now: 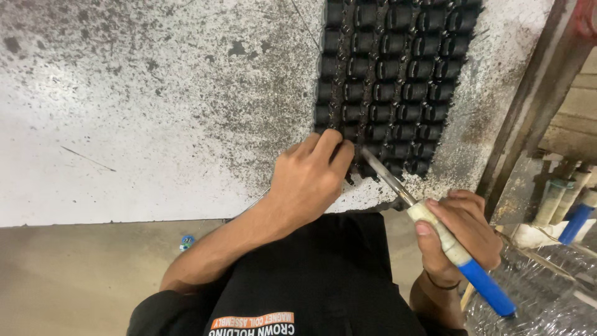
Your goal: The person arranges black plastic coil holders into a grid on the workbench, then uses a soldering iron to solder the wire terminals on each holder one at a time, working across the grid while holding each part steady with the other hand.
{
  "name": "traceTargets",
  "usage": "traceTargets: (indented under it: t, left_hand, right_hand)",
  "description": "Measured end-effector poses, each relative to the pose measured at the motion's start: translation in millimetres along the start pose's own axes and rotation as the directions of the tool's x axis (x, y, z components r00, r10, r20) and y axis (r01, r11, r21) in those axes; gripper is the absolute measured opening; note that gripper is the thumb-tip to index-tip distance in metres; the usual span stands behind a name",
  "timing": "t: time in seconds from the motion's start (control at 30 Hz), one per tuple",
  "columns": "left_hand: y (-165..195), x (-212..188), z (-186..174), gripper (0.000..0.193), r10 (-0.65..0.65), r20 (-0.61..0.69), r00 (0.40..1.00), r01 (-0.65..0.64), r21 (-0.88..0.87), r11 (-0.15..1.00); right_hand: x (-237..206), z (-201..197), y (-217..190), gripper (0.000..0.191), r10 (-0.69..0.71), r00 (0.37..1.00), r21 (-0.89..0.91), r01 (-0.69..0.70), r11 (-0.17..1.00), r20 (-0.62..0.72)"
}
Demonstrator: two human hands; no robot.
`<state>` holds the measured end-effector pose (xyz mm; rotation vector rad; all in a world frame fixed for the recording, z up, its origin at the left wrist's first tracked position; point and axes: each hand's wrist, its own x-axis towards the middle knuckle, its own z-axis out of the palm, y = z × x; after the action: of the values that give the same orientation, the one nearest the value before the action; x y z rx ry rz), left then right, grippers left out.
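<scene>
Several rows of small black cylindrical parts (395, 68) lie packed together on a white speckled worktable (155, 112). My left hand (311, 177) rests on the near edge of this block, fingertips pressing a part in the closest row. My right hand (460, 233) grips a soldering iron (457, 252) with a taped white grip and blue handle. Its metal tip (379, 171) points up-left and meets the parts right beside my left fingertips.
A metal frame post (528, 106) runs diagonally at the right. More blue-handled tools (575, 221) stand at the far right above clear plastic wrap (541, 292). The table's front edge runs just above my black shirt; a concrete floor (74, 274) lies below left.
</scene>
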<state>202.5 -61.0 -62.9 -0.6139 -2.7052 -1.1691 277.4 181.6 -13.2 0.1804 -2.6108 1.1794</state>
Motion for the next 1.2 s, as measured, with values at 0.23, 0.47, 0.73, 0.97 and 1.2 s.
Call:
traceTargets:
  t: [0.23,0.47,0.73,0.97,1.2]
  left_hand:
    - [2,1,6,0.028,0.006,0.088,0.996,-0.002,-0.046,0.999]
    - [-1,1,13,0.029,-0.037,0.011,0.999,0.039,-0.146,0.988]
    - [17,27,-82,0.025,0.136,-0.085,0.987,-0.14,-0.053,0.989]
    - [-12,30,-15,0.033,-0.002,-0.043,0.999,0.005,0.064,0.998]
    - [-9,19,4,0.023,0.003,0.021,1.0,-0.004,0.044,0.999]
  right_hand:
    - [15,1,-23,0.025,-0.024,0.992,-0.14,0.041,0.989,0.126]
    - [28,-13,-36,0.022,-0.057,0.955,-0.269,0.139,0.953,0.29]
    - [17,18,24,0.03,0.023,0.962,0.333,0.071,0.94,-0.272]
    - [5,17,34,0.034,0.021,0.988,0.235,0.015,0.972,-0.152]
    - [31,17,-4,0.032,0.021,1.0,0.072,-0.019,0.997,-0.024]
